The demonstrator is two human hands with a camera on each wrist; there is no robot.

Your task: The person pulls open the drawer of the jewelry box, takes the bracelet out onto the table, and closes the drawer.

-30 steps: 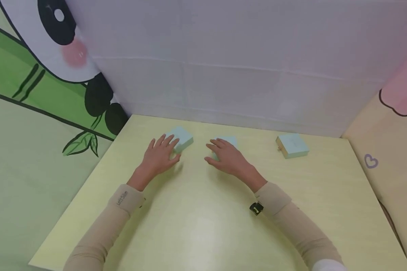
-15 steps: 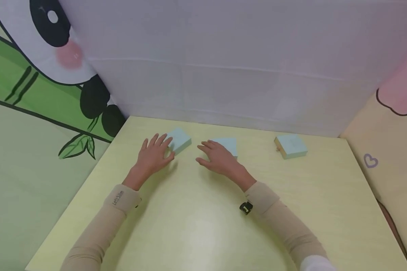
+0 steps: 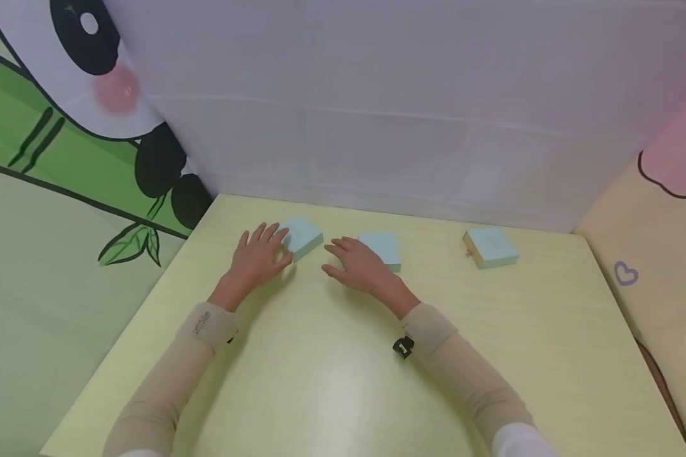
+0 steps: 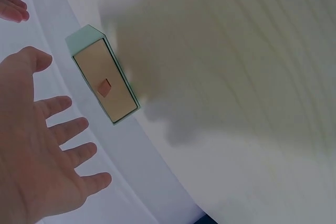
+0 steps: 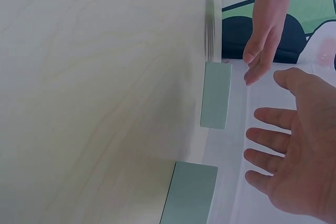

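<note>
Three small pale mint-green boxes lie on the table: a left box (image 3: 305, 235), a middle box (image 3: 384, 246) and a right box (image 3: 493, 246). My left hand (image 3: 255, 259) hovers over the near-left side of the left box, its fingers spread and holding nothing. Between the left and middle boxes hangs my right hand (image 3: 354, 265), fingers loosely extended, also without a thing in it. The left wrist view gives the left box's tan drawer front (image 4: 97, 61) with a small reddish-brown tab (image 4: 105, 87). Both hands appear raised off the surface, as their shadows lie apart from them.
The pale yellow table (image 3: 331, 368) ends at a lilac cloth backdrop (image 3: 377, 127). A printed green and white panel (image 3: 80, 146) stands on the left, and a peach panel (image 3: 663, 285) on the right. A dark cord (image 3: 660, 381) runs beside the table's right edge.
My right hand has moved left, off the middle box, which now shows more of its top. My left hand has shifted slightly left. The boxes lie as before.
</note>
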